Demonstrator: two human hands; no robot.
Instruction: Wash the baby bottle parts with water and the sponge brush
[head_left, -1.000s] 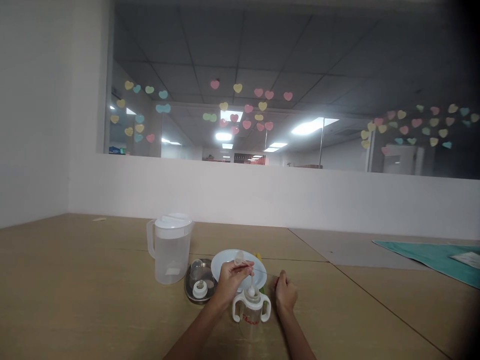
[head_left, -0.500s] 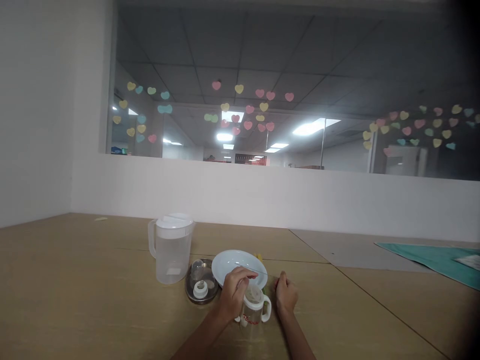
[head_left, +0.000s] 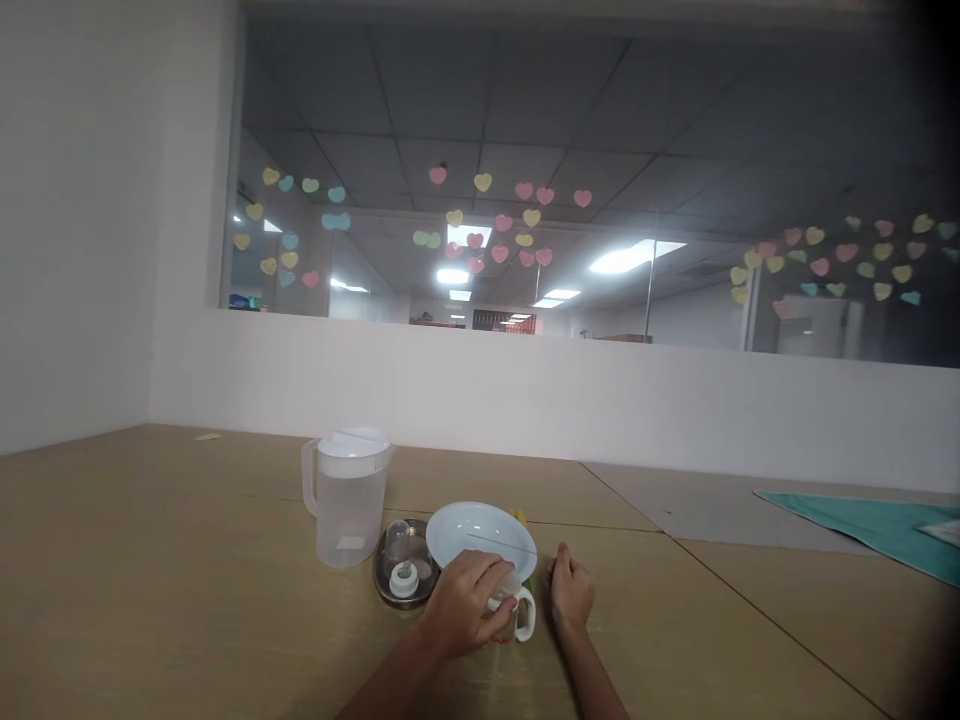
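Observation:
A clear baby bottle (head_left: 510, 626) with a white collar and white side handles stands on the table in front of me. My left hand (head_left: 466, 602) is closed around its upper part, with fingers over the top and the thumb across the front, so much of the bottle is hidden. Just right of the bottle, my right hand (head_left: 572, 592) rests on the table with its fingers curled in. Whatever those fingers may hold cannot be seen. Behind the bottle lies a pale bowl (head_left: 469, 525) with a thin dark line across it.
Left of the bowl, a metal tray (head_left: 384, 592) holds a white bottle ring with teat (head_left: 403, 580) and a clear cap (head_left: 397, 541). A lidded clear jug (head_left: 350, 510) stands farther left. Something yellow (head_left: 520, 517) peeks out behind the bowl. A green cloth (head_left: 840, 525) lies far right.
My left hand has moved from beside the bottle to over its front and top, and its fingers have closed on it. My right hand has hardly moved.

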